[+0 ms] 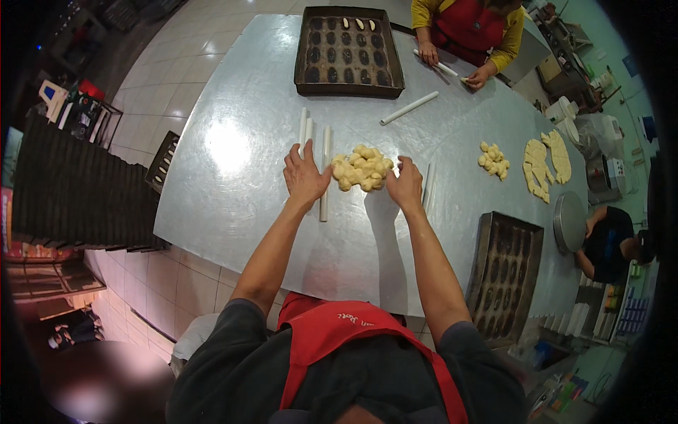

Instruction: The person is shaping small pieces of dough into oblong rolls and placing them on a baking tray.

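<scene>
A heap of small pale-yellow dough balls (361, 168) lies on the metal table between my hands. My left hand (305, 175), fingers spread, is just left of the heap and over the near ends of two white rods (303, 127). A longer white rod (324, 201) stands out beneath its thumb side, pointing away from me. My right hand (405, 186) is at the heap's right edge, its thumb close to the dough and its fingers apart. I cannot tell whether that thumb touches the dough. Another white rod (429, 185) lies just right of this hand.
A dark moulded baking tray (349, 90) with a few dough pieces sits at the far edge; another tray (484, 244) is near right. More dough balls (494, 160) and flat dough sheets (537, 168) lie right. Across the table (240, 205), a co-worker's hands (480, 76) handle a rod.
</scene>
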Motion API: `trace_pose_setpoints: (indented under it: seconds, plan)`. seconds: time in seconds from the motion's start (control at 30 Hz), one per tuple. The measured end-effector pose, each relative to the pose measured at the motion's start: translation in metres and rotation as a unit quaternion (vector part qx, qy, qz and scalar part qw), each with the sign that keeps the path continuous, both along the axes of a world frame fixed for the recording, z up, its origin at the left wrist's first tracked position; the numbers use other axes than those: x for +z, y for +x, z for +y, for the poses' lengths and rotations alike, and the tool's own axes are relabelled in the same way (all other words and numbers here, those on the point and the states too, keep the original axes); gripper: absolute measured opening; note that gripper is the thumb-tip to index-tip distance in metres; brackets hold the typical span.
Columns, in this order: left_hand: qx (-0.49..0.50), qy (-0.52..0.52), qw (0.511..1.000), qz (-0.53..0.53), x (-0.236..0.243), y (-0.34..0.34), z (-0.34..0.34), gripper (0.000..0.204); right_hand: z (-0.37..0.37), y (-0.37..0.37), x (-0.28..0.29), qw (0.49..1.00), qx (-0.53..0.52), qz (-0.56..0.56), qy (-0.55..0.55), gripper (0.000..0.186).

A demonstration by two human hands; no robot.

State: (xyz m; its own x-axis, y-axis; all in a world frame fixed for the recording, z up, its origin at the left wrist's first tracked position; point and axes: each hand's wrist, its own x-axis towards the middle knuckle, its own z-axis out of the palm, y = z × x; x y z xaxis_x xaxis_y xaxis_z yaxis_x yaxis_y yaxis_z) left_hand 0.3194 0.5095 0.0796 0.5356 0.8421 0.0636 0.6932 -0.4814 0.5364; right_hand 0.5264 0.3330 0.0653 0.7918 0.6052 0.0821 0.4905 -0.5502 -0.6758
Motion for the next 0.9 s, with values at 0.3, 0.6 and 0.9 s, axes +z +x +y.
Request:
trace_pose_setpoints:
  seconds: [0.3, 0.6, 0.9]
  plan:
    - [-0.036, -0.091, 0.991, 0.096, -0.018, -0.047, 0.008, 0.102, -0.116, -0.026, -0.014, 0.944, -0.197, -0.027, -0.264, 0.056]
    - [-0.007, -0.205, 0.978, 0.045, -0.019, -0.074, 0.018, 0.062, -0.041, -0.13, 0.018, 0.941, -0.106, 0.32, -0.021, 0.045]
    - [-0.039, -0.566, 0.753, -0.333, -0.02, -0.064, -0.075, 0.049, -0.019, -0.184, -0.004, 0.843, 0.078, 0.498, 0.19, 0.04]
